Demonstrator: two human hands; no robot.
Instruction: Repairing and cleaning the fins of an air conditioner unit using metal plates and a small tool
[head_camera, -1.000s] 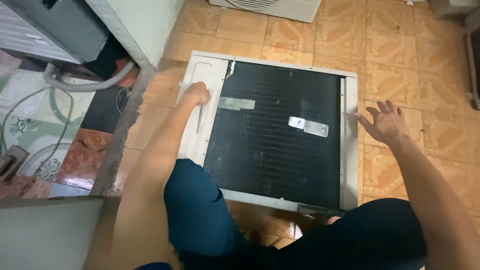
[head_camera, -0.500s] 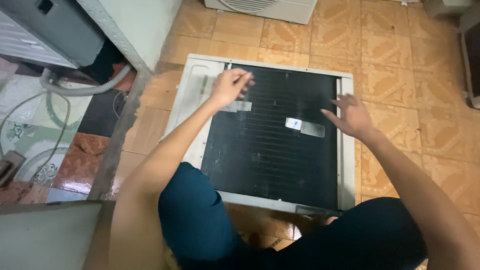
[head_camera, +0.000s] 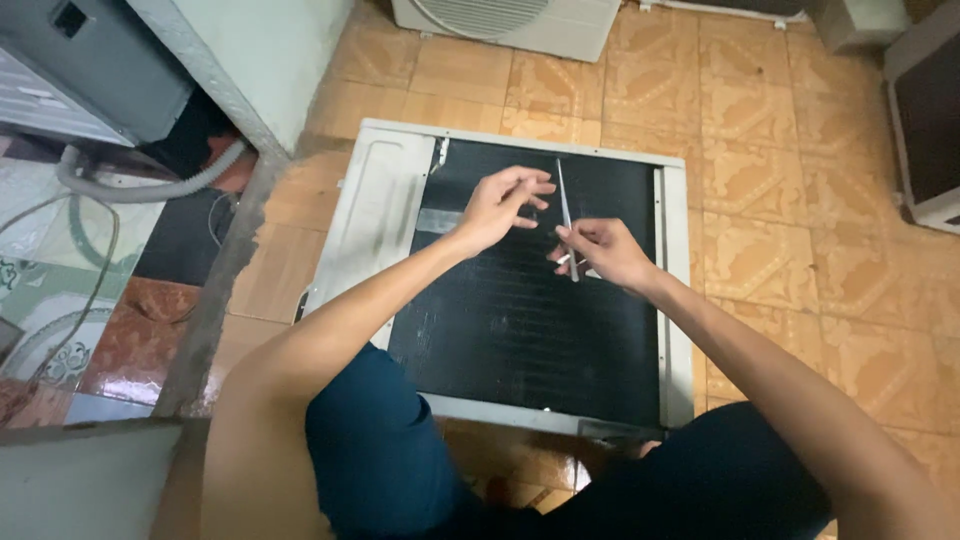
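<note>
At far left, a grey hose (head_camera: 150, 188) curves over patterned tiles beside a pale wall (head_camera: 250, 50). Right of a dark threshold, orange floor tiles (head_camera: 790, 210) fill the room. A flat air-conditioner panel (head_camera: 375, 215) lies on them, its white frame around a black finned grille (head_camera: 520, 330). Above the grille, the left hand (head_camera: 500, 205) hovers with fingers loosely spread, holding nothing. Just right of it, the right hand (head_camera: 605, 250) pinches a thin silver strip (head_camera: 565, 205) standing nearly upright. A white fan unit (head_camera: 510, 20) sits far off; a dark-fronted appliance (head_camera: 925, 120) stands at right.
</note>
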